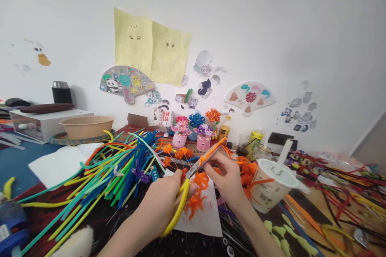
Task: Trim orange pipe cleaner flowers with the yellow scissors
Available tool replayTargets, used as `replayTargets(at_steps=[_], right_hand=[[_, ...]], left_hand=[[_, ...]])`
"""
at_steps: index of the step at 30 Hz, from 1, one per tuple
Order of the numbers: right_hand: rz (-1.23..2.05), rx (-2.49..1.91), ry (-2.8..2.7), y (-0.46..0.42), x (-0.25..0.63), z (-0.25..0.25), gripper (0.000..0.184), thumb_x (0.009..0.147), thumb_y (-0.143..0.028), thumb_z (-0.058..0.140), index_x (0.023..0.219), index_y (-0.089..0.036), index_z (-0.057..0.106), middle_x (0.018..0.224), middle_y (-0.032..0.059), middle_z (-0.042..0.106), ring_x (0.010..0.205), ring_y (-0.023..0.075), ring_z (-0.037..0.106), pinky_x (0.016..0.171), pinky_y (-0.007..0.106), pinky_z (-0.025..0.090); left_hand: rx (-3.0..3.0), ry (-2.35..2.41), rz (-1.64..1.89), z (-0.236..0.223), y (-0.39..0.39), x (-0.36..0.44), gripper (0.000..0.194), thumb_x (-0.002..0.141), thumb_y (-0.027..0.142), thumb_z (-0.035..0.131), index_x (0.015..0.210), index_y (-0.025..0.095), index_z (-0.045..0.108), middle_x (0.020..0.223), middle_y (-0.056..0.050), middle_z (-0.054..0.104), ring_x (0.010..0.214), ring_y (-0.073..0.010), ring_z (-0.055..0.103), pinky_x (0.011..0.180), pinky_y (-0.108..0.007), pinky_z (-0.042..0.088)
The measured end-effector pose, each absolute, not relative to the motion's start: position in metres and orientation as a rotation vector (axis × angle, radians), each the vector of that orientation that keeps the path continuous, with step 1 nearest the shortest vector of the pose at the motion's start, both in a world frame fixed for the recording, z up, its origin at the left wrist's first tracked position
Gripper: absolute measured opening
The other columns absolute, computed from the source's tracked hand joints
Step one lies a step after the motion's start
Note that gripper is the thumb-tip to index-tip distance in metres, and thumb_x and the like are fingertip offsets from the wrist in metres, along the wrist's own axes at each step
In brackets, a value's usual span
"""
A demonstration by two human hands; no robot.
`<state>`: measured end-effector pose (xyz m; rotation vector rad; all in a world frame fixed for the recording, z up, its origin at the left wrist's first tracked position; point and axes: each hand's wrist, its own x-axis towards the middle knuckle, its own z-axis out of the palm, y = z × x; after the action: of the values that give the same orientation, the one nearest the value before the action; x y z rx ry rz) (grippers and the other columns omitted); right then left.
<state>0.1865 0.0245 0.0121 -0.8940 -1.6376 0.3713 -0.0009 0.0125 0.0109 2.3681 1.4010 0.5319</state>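
My left hand [164, 192] is closed around the yellow handles of a pair of scissors [178, 211]. Their blades point up and to the right, toward my other hand. Between the fingertips of my right hand [226, 176] is an orange pipe cleaner [214, 148], which lies along the blades. The blades' exact contact with it is hard to make out. Below both hands, orange fuzz clippings [195, 204] are scattered on a white sheet of paper [209, 225]. Orange pipe-cleaner flowers [182, 152] sit just beyond the scissors, and more orange pieces [245, 172] are beside my right hand.
A large bundle of coloured pipe cleaners [129, 172] spreads across the left. To the right stands a lidded cup [265, 192] with a straw. Small pots of pipe-cleaner flowers [179, 139] line the back, near a yellow bottle [224, 128]. A tan bowl [87, 127] sits back left.
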Motion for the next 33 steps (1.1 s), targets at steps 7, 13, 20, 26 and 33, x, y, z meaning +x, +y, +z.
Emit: replayTargets(at_steps=[7, 13, 20, 26, 33], right_hand=[[0.339, -0.885, -1.63, 0.0232, 0.1831, 0.0139, 0.01, 0.08, -0.016, 0.059, 0.072, -0.018, 0.065, 0.072, 0.0033, 0.064, 0.07, 0.018, 0.059, 0.065, 0.029, 0.048], [0.355, -0.888, -1.643, 0.0217, 0.1808, 0.0141, 0.009, 0.081, -0.017, 0.058, 0.075, -0.018, 0.065, 0.073, 0.0034, 0.065, 0.069, 0.0184, 0.06, 0.064, 0.029, 0.048], [0.307, -0.921, -1.665, 0.0198, 0.1803, 0.0161, 0.009, 0.08, -0.017, 0.056, 0.075, -0.019, 0.063, 0.071, 0.0024, 0.062, 0.068, 0.0177, 0.058, 0.064, 0.028, 0.047], [0.225, -0.957, -1.69, 0.0202, 0.1815, 0.0167, 0.008, 0.077, -0.014, 0.056, 0.073, -0.019, 0.061, 0.068, 0.0007, 0.061, 0.065, 0.0168, 0.056, 0.061, 0.027, 0.045], [0.211, -0.965, -1.699, 0.0201, 0.1819, 0.0164, 0.01, 0.076, -0.012, 0.055, 0.07, -0.02, 0.058, 0.065, -0.0006, 0.058, 0.063, 0.0161, 0.054, 0.061, 0.026, 0.044]], left_hand=[[2.302, 1.386, 0.512, 0.0119, 0.0123, 0.0013, 0.04, 0.092, 0.055, 0.026, 0.083, 0.022, 0.047, 0.073, -0.005, 0.064, 0.064, -0.0217, 0.059, 0.058, -0.028, 0.037], [2.308, 1.381, 0.539, 0.015, 0.0092, -0.0005, 0.036, 0.092, 0.052, 0.029, 0.087, 0.021, 0.047, 0.079, -0.006, 0.066, 0.07, -0.0233, 0.062, 0.061, -0.029, 0.039], [2.39, 1.461, 0.479, 0.0149, 0.0134, -0.0003, 0.038, 0.094, 0.05, 0.032, 0.09, 0.019, 0.052, 0.078, -0.008, 0.068, 0.069, -0.0254, 0.065, 0.059, -0.03, 0.037], [2.412, 1.463, 0.46, 0.0204, 0.0106, -0.002, 0.041, 0.094, 0.052, 0.031, 0.093, 0.018, 0.054, 0.081, -0.009, 0.07, 0.073, -0.027, 0.067, 0.06, -0.03, 0.038], [2.435, 1.447, 0.485, 0.0125, 0.0146, -0.0024, 0.05, 0.094, 0.057, 0.024, 0.086, 0.019, 0.055, 0.076, -0.01, 0.069, 0.068, -0.0252, 0.066, 0.055, -0.028, 0.036]])
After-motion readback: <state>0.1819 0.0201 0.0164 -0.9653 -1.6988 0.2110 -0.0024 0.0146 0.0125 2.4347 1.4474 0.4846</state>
